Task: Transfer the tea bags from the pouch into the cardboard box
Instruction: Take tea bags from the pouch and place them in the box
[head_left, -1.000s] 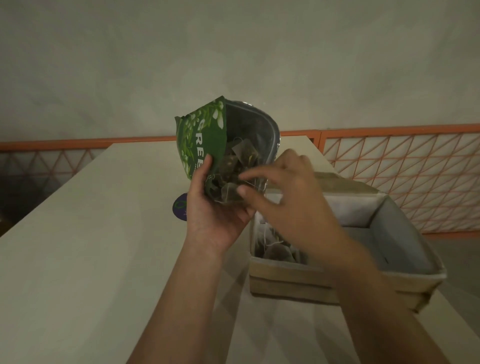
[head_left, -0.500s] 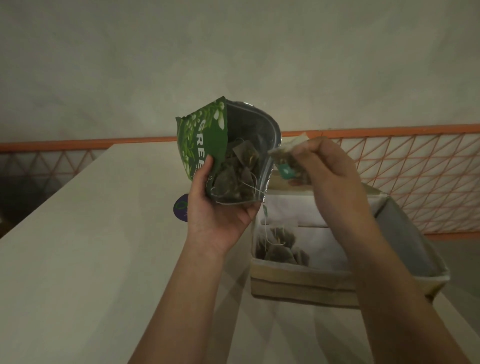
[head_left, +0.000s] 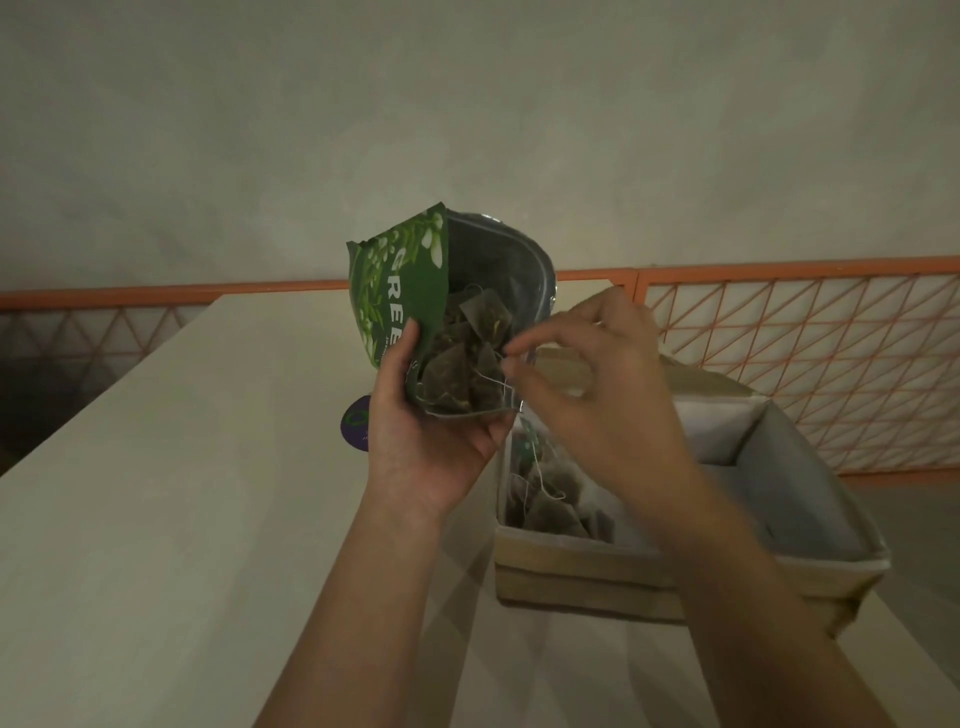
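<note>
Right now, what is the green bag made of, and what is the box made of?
The pouch looks like glossy printed plastic film with a grey, foil-like inside; its torn rim holds a curve. The cardboard box looks like matte tan card, flat-walled, with a pale lining that could be paper or cloth.

Left hand (head_left: 431, 441) holds the pouch (head_left: 415, 291) up over the table (head_left: 156, 519), mouth open toward the viewer, with tea bags (head_left: 467, 364) heaped inside it; the right hand (head_left: 597, 384) is just right of that mouth, fingertips (head_left: 511, 358) at the bags' strings. Cardboard box (head_left: 571, 577) sits on the table to the right of and below the pouch, partly behind the right forearm, with more tea bags (head_left: 550, 509) piled in its near-left corner. A round sticker (head_left: 358, 423) shows on the table behind the left hand; a lattice railing (head_left: 779, 364) runs behind the table's far edge, a wall (head_left: 467, 130) beyond.
</note>
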